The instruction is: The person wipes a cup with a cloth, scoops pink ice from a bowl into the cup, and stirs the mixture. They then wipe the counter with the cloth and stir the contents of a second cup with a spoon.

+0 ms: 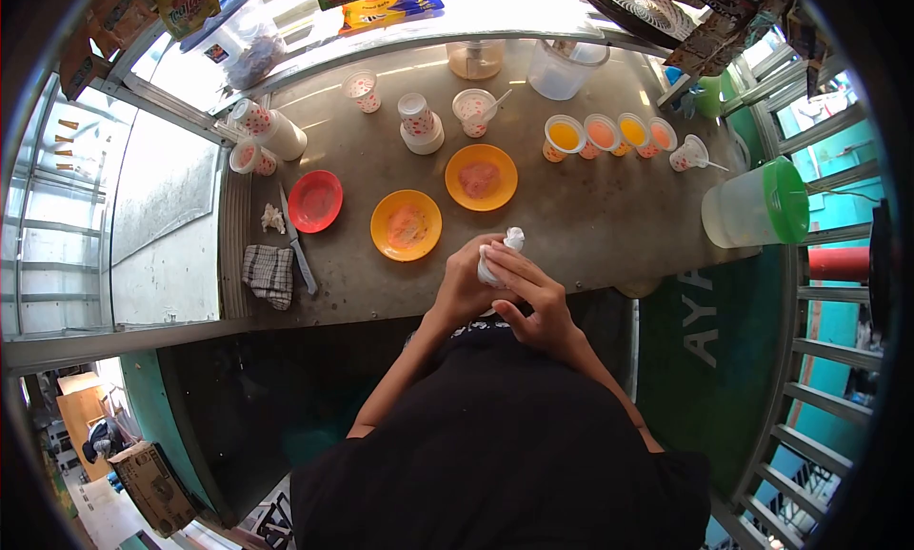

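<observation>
Close to the counter's front edge, my left hand (464, 281) and my right hand (538, 307) meet around a crumpled white tissue (514, 238). Its twisted tip pokes out above the fingers, and more white shows between the hands. Both hands are closed on it; part of the left fingers is hidden. Just beyond them lie two orange plates, one (407, 249) to the left and one (481, 203) further back, each with pinkish residue. A smaller red plate (315, 201) sits farther left.
A knife (303, 262) lies at left beside a folded checked cloth (268, 276). Several filled cups (565, 136) line the back right, near a green-lidded container (752, 207). Stacked cups (416, 117), a cup with a spoon (473, 110) and a clear bucket (562, 72) stand behind.
</observation>
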Demonstrator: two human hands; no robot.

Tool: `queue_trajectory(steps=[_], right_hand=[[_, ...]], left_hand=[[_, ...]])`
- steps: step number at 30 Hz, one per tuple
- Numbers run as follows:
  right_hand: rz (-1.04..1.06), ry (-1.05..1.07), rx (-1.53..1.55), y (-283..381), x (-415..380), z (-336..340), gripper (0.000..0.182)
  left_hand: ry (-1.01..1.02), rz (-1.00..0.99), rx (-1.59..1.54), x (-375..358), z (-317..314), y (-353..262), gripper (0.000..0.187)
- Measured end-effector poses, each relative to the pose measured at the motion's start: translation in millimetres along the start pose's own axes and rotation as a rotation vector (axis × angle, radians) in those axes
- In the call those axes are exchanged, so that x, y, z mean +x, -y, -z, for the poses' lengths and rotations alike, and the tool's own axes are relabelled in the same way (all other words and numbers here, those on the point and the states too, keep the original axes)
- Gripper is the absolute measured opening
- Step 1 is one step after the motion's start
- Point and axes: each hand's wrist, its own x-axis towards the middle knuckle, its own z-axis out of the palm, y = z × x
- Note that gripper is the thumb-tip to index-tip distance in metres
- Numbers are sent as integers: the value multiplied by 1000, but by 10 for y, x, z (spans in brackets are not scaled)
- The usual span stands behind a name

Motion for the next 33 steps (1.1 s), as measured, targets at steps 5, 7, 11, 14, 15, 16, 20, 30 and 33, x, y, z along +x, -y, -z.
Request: queue_trajectory(steps=[5, 7, 11, 14, 15, 16, 20, 30, 33], right_hand=[[-142, 47, 143, -183, -209, 98, 34], [-218, 35, 186, -184, -160, 90, 32], [-156, -86, 26, -87, -16, -28, 24], [-190, -69, 75, -90, -53, -31, 20], [-234, -55, 120, -108, -70, -18, 18], [-233, -57, 120, -133, -80, -22, 18], [-464, -118, 146, -305, -126, -37, 17], [-432, -91, -130, -583, -40, -68, 20], [-432, -90, -27, -559, 50, -122, 21]], left_hand=[[82, -35, 39, -3, 8, 93, 55], [129, -51, -22, 32, 14, 50, 61], [236, 22, -8, 95, 85, 93, 68], [335, 8, 28, 99, 208, 102, 67], [336, 7, 30, 97, 238, 107, 67], [342, 44, 38, 92, 264, 111, 63], [257, 89, 84, 77, 372, 223, 51], [-716, 294, -699, -56, 840, 459, 51], [-820, 473, -1182, -42, 1020, 518, 55]])
